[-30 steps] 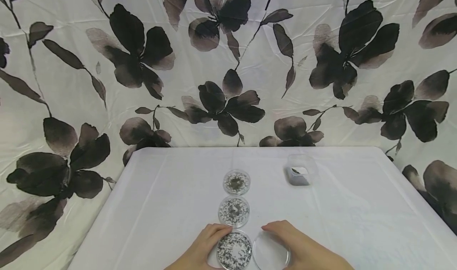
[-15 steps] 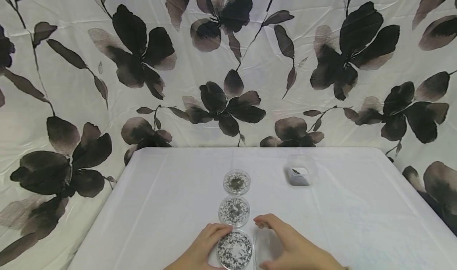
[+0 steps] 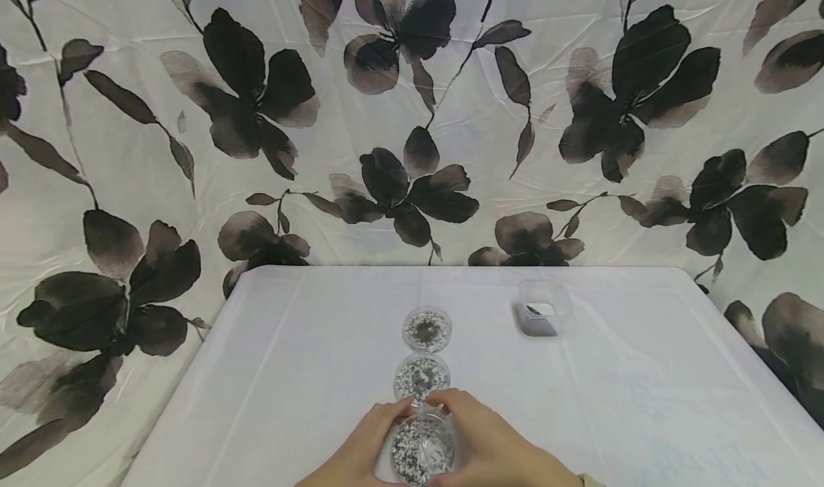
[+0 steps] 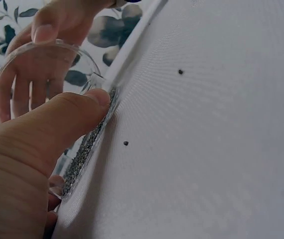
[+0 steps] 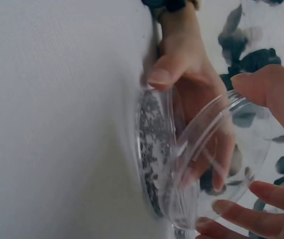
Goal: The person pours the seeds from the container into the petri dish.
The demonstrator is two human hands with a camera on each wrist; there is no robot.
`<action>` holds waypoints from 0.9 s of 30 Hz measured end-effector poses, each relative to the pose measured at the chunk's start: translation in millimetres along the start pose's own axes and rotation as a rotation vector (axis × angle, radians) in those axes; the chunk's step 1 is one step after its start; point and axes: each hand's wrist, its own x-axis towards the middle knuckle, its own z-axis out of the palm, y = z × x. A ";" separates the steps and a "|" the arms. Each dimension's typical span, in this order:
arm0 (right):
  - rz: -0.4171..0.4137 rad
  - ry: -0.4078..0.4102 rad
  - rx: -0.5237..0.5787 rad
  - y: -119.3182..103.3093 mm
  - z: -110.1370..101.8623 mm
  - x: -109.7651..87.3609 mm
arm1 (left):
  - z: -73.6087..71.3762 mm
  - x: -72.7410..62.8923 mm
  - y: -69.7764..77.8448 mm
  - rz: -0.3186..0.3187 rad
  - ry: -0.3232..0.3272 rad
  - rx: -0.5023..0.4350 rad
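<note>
Nearest me in the head view is a clear petri dish (image 3: 412, 455) with dark specks scattered over white. My left hand (image 3: 360, 448) holds its side, thumb and fingers on opposite edges; the left wrist view shows the thumb (image 4: 89, 102) on the rim. My right hand (image 3: 492, 448) grips a clear round lid (image 5: 254, 124) by its edge. In the right wrist view the lid is tilted over the dish, its lower edge close to the dish's rim; whether they touch I cannot tell.
Two more speckled petri dishes, a middle one (image 3: 421, 378) and a far one (image 3: 427, 330), line up behind. A small clear box (image 3: 537, 319) stands at the back right. Loose dark grains (image 4: 180, 71) lie on the white table (image 3: 290, 365). A floral curtain (image 3: 322, 115) hangs behind.
My right hand has lifted the lid from the table on the right, tilted it, and brought it left over the nearest dish. My left hand has stayed on the dish.
</note>
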 end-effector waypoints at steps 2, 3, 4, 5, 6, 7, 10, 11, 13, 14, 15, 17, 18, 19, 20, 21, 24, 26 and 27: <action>-0.053 0.014 -0.038 -0.6 5.1 4.8 | -0.2 -0.2 0.9 -0.032 -0.011 -0.028; -0.092 0.017 -0.062 -0.3 7.8 7.4 | -0.2 -0.2 1.3 -0.046 -0.014 -0.040; -0.130 0.021 -0.083 0.2 10.3 10.0 | -0.3 -0.1 1.7 -0.069 -0.020 -0.055; -0.172 0.025 -0.109 1.0 12.8 12.5 | -0.2 0.1 1.8 -0.088 -0.025 -0.064; -0.214 0.032 -0.145 2.4 15.4 14.8 | -0.1 0.6 1.9 -0.098 -0.026 -0.064; -0.252 0.036 -0.167 3.6 17.6 16.8 | -0.1 1.0 1.8 -0.105 -0.029 -0.063; -0.303 0.049 -0.227 7.2 24.5 20.6 | 0.0 1.6 1.3 -0.116 -0.028 -0.060; -0.319 0.059 -0.251 8.6 26.9 21.2 | 0.0 1.6 1.0 -0.112 -0.024 -0.057; -0.338 0.073 -0.274 11.0 30.8 21.3 | 0.3 1.6 0.6 -0.097 -0.015 -0.054; -0.343 0.076 -0.282 12.2 32.3 21.2 | 0.6 1.6 0.4 -0.088 -0.008 -0.053; -0.345 0.076 -0.286 13.3 33.7 21.1 | 0.8 1.7 0.4 -0.084 -0.002 -0.055; -0.357 0.080 -0.294 15.1 35.0 20.8 | 1.0 2.1 0.3 -0.070 0.005 -0.060; -0.360 0.079 -0.289 16.0 35.3 20.6 | 1.1 2.4 0.1 -0.063 0.006 -0.058; -0.362 0.079 -0.286 16.9 35.4 20.6 | 1.2 2.7 -0.1 -0.058 0.007 -0.055; -0.365 0.080 -0.280 17.8 35.5 20.6 | 1.3 2.8 -0.4 -0.056 0.005 -0.056; -0.373 0.083 -0.277 18.5 35.7 20.6 | 1.3 3.0 -0.8 -0.049 0.005 -0.056; -0.388 0.087 -0.254 19.9 35.7 21.0 | 1.4 2.8 -2.7 -0.017 0.010 -0.037; -0.393 0.089 -0.246 20.3 35.7 21.4 | 1.1 2.5 -3.6 -0.002 0.008 -0.039; -0.401 0.092 -0.250 20.7 35.6 21.7 | 0.8 2.3 -4.1 0.007 0.008 -0.035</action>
